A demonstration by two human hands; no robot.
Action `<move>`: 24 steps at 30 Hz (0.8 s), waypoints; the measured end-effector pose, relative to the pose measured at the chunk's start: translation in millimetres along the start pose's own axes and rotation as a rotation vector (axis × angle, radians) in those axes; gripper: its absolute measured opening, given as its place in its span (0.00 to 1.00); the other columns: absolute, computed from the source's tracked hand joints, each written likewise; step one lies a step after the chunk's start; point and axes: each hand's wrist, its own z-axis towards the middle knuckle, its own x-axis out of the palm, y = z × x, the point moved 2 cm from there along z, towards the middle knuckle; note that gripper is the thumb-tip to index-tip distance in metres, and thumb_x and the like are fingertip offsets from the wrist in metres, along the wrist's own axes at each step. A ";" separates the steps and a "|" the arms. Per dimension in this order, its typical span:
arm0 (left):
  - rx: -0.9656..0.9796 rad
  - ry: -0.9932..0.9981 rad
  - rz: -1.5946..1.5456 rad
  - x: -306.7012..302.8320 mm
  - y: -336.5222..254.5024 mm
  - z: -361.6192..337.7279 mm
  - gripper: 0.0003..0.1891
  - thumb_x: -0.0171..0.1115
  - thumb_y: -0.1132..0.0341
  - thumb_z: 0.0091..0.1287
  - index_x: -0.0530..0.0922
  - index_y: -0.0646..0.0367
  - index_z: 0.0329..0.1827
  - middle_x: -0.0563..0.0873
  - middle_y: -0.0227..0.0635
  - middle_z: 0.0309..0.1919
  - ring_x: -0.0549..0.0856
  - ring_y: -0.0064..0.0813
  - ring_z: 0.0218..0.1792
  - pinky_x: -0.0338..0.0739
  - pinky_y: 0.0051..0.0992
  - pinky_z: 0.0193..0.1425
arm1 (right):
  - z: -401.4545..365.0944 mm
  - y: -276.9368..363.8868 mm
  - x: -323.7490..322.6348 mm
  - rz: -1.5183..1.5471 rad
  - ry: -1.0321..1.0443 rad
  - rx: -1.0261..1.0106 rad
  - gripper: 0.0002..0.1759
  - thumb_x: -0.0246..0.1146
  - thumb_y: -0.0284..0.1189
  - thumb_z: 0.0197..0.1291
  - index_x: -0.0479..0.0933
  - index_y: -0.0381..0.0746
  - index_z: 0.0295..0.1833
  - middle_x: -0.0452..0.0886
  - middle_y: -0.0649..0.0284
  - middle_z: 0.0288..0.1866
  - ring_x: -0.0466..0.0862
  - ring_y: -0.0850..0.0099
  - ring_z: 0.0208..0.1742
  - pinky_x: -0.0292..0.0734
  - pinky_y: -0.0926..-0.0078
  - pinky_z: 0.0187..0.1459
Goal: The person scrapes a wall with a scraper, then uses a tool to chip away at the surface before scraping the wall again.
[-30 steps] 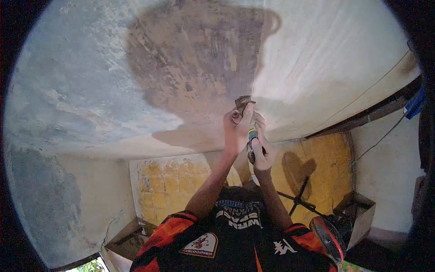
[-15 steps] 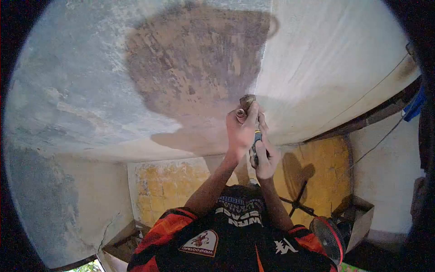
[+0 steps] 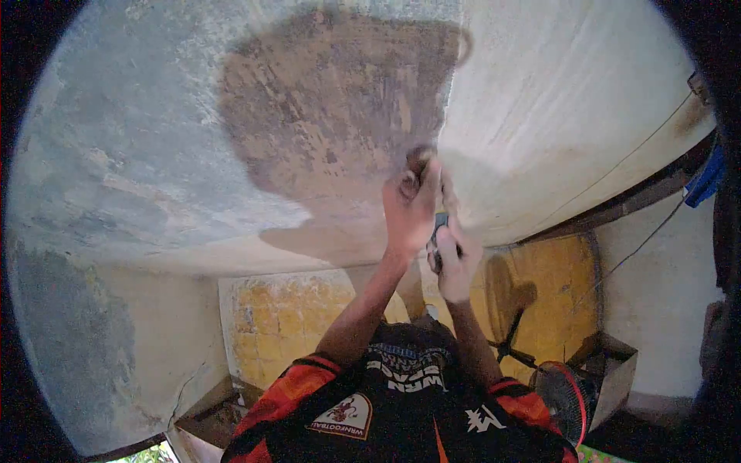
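A hand-held scraper with a dark handle and a yellow band is held against the wall. My right hand is closed around its handle. Higher up, my left hand grips the tool near its dull brown head, which is blurred. Beside the left fingers shows a small round, tube-like end; what it belongs to I cannot make out. The head meets the wall close to the border between a patchy grey-brown surface and a smoother white one. A large shadow covers that patchy area.
A fan with a red rim stands at the lower right, near a cardboard box. Another box is at lower left. The floor has yellow tiles. A thin cable and blue cloth hang at right.
The tool's head and both hands have shifted slightly upward along the wall and are now blurred by motion. Both hands keep their hold.
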 end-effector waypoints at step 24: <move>0.013 0.027 -0.002 18.2 -32.7 3.1 0.13 0.58 0.63 0.73 0.78 0.64 0.34 0.81 0.33 0.21 0.81 0.24 0.19 0.75 0.24 0.25 | 0.9 92.8 11.6 0.264 -0.034 0.195 0.23 0.56 0.30 0.71 0.70 0.34 0.69 0.73 0.73 0.26 0.65 0.86 0.20 0.58 0.87 0.21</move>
